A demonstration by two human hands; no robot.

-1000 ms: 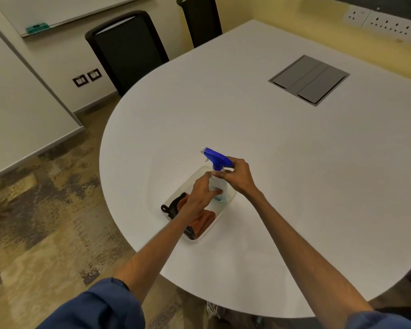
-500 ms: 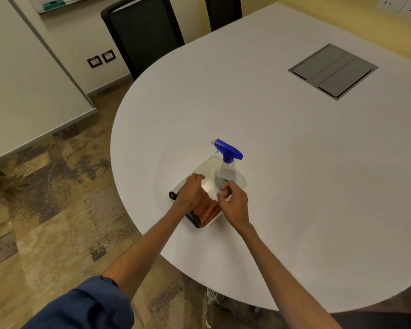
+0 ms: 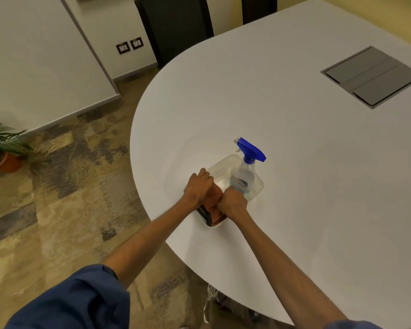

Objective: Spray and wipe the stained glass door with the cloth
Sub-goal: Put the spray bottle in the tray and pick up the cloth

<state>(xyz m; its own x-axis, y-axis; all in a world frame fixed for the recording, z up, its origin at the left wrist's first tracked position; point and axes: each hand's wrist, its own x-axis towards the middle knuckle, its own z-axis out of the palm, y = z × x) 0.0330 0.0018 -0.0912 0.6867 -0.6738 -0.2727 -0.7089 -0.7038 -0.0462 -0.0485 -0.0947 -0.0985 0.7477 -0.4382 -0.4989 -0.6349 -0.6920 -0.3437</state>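
Note:
A clear spray bottle [image 3: 243, 179] with a blue trigger head stands upright, untouched, at the far end of a clear plastic tray [image 3: 259, 186] near the white table's [image 3: 294, 150] rounded edge. An orange cloth [image 3: 215, 211] lies in the tray's near end on top of a black tool [image 3: 203, 214]. My left hand [image 3: 199, 186] is closed on the cloth's left side, over the tray's left rim. My right hand [image 3: 233, 203] is a fist on the cloth's right side, just short of the bottle. Both hands hide most of the cloth. No glass door is in view.
A grey cable hatch [image 3: 371, 77] is set into the table at the far right. Two black chairs [image 3: 176, 27] stand at the far edge. A potted plant [image 3: 3, 148] sits on the patterned carpet to the left, below a white partition [image 3: 33, 62].
A second ago my right hand held the bottle's neck; it let go and dropped to the cloth. My left hand closed tighter on the cloth. My head has moved closer.

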